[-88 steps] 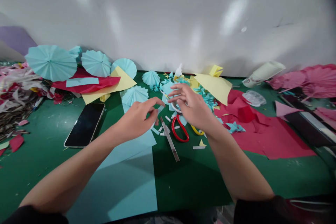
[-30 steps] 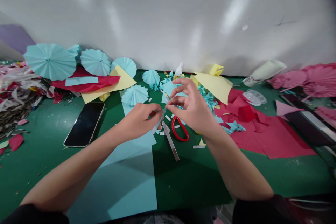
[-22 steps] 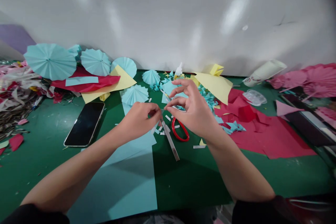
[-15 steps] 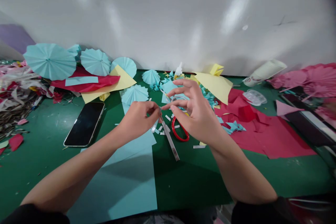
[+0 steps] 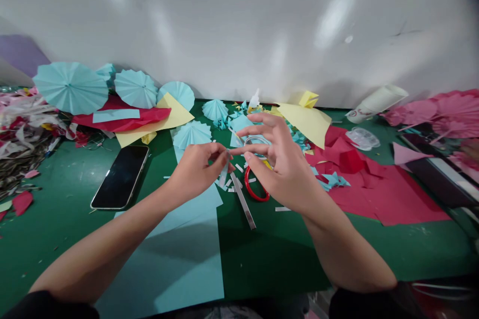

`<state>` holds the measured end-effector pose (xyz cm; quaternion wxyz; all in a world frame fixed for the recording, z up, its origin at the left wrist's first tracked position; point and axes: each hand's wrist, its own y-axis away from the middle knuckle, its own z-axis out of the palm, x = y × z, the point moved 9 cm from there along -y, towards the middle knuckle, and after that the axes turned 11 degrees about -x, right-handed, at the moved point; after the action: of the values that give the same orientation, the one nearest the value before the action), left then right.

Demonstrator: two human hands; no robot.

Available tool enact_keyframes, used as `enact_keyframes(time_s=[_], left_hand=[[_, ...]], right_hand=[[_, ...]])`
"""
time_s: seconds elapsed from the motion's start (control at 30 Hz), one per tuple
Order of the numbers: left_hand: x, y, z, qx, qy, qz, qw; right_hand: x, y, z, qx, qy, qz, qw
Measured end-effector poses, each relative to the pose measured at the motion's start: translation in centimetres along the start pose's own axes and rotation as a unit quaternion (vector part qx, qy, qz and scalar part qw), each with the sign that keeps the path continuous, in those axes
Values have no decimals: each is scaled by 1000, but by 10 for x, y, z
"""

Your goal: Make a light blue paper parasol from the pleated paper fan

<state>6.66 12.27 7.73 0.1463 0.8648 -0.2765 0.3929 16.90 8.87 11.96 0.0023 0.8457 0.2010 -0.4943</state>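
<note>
My left hand (image 5: 200, 167) is closed, its thumb and forefinger pinching a narrow pale, translucent strip (image 5: 224, 174) that hangs below the fingertips. What the strip is made of I cannot make out. My right hand (image 5: 286, 164) is open with its fingers apart, and its outstretched index fingertip meets the pinched end. Beneath the hands lies a slim silver bar (image 5: 244, 202), slanting toward me. Beside it is a red looped handle (image 5: 257, 192), partly behind my right hand. A clear ring-shaped roll (image 5: 258, 138) shows behind the right fingers.
Light blue paper (image 5: 179, 259) covers the front left of the green table (image 5: 277, 259). A phone (image 5: 120, 177) lies left of my hand. Pleated blue paper fans (image 5: 71, 87) line the back wall. Red paper (image 5: 396, 194), a paper cup (image 5: 376, 103) and pink fans (image 5: 449, 114) are at right.
The pale strip now hangs more visibly below my left fingertips. My right hand has shifted very slightly; its index finger stays against the left fingertips.
</note>
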Motion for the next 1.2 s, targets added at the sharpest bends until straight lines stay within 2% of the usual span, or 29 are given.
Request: enact_keyframes(time_s=[0.57, 0.9, 1.03, 1.1, 1.2], left_hand=[[3, 1, 4, -16, 53, 26, 998], [0, 0, 6, -34, 166, 34, 985], [-8, 1, 3, -4, 200, 19, 980], [-9, 2, 0, 22, 188, 12, 982], [-2, 2, -4, 34, 187, 45, 981]], right_hand=[[0, 1, -2, 6, -4, -3, 1000], [-16, 5, 6, -8, 91, -42, 995], [-26, 8, 15, -13, 199, -91, 976], [-32, 9, 22, -12, 275, -127, 953], [-37, 11, 33, -25, 365, -160, 917]])
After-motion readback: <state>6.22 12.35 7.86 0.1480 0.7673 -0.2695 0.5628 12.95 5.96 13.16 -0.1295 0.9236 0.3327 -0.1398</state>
